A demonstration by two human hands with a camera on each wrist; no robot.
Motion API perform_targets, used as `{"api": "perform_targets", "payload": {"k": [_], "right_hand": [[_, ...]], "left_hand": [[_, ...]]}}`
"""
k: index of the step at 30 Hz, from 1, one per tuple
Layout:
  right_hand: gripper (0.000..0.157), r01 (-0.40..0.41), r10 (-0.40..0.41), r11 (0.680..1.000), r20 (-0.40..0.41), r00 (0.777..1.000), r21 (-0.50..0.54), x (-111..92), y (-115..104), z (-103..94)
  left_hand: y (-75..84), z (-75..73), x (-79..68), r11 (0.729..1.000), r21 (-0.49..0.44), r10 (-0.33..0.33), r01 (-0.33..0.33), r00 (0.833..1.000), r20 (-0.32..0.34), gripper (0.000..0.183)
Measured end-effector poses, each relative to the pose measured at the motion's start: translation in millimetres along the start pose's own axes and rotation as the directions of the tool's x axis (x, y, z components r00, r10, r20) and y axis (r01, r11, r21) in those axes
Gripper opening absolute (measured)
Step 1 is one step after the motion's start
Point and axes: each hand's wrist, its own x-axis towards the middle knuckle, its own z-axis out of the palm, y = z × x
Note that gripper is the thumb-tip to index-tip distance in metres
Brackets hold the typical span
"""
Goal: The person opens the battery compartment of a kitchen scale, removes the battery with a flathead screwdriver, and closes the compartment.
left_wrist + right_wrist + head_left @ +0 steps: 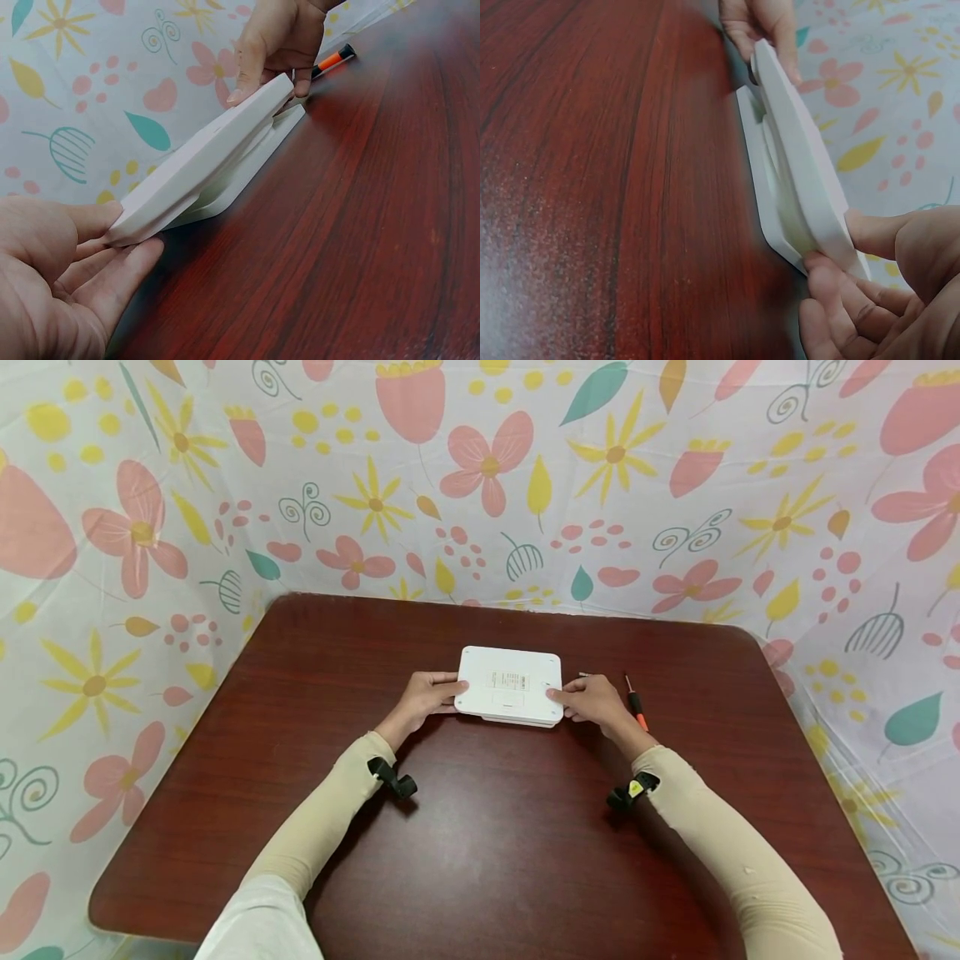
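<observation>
A flat white rectangular device (510, 683) lies between the two hands with its labelled face up. The label, a small cover panel and screw spots at the corners show in the head view. Its left edge is pinched by my left hand (425, 697), thumb on top and fingers beneath. On the opposite edge my right hand (594, 700) holds it the same way. Both wrist views show a thinner white lower plate (247, 176) under the thick upper body (799, 150), with a gap between them. Whether the lower plate touches the table cannot be told.
A screwdriver (637, 706) with a black and orange handle lies right of the right hand on the dark red-brown wooden table (495, 827). A small metal tip (583, 674) shows behind that hand. Flower-patterned cloth (480, 485) hangs around the table's back and sides.
</observation>
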Motion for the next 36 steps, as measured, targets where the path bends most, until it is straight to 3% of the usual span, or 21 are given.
{"api": "perform_targets", "payload": {"k": [9,17,27,36], "right_hand": [[0.055,0.009,-0.009,1.0,0.003,1.0,0.017,0.4,1.9,-1.9],[0.053,0.027,-0.027,0.999,-0.002,1.0,0.017,-1.9,-2.9,-5.2],[0.044,0.149,-0.149,0.989,-0.057,0.987,-0.008,-8.4,-5.3,-9.3],[0.037,0.256,-0.276,0.953,-0.112,0.955,-0.163,-14.6,-10.7,-14.5]], "left_hand": [[0.4,-1.2,1.5,1.0,0.0,0.009,-0.009,1.0,0.003,0.042],[3.0,-1.9,0.8,0.998,0.009,0.056,-0.056,0.998,0.014,0.038],[19.7,-4.7,-5.0,0.985,0.102,0.135,-0.139,0.99,0.042,0.039],[26.1,-8.3,-4.4,0.959,0.142,0.237,-0.247,0.968,0.087,0.035]]}}
